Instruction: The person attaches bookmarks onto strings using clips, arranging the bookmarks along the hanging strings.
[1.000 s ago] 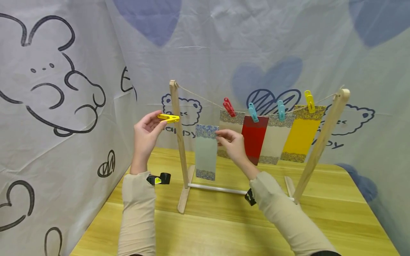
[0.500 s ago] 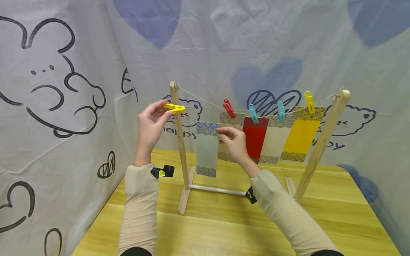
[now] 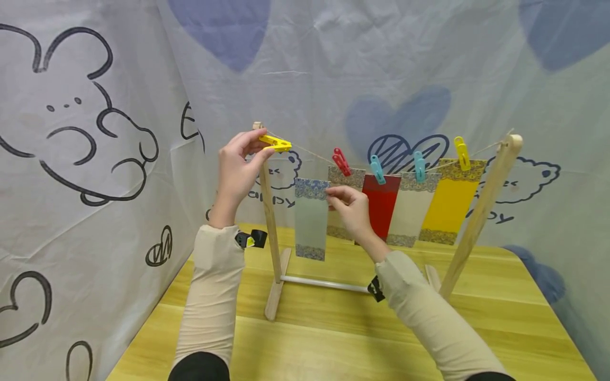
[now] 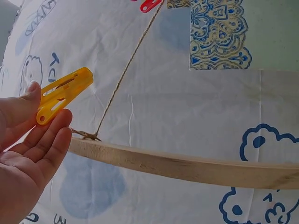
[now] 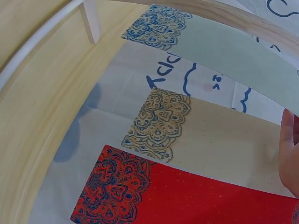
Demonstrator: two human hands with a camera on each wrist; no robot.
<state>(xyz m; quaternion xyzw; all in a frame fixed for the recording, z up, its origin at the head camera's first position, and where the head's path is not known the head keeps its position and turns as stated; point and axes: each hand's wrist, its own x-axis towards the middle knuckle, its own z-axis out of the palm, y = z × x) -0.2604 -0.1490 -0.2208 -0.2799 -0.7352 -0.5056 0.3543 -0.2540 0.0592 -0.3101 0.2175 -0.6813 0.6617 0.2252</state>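
Note:
Between thumb and fingers, my left hand pinches a yellow clothespin near the top of the left post; its tip points right, toward the string. The left wrist view shows the same clothespin apart from the string. My right hand pinches the upper right edge of a pale green paper card with a blue patterned band at top and bottom. This card hangs upright just below the string. In the right wrist view only part of the right hand shows, at the right edge.
A red clothespin holds a beige card on the string. Blue clothespins hold a red card and a cream card; a yellow one holds a yellow card. Wooden posts stand on the table.
My left hand has risen and moved right with the yellow clothespin, closer to the string. My right hand has lifted the pale green card slightly and shifted it a little to the right.

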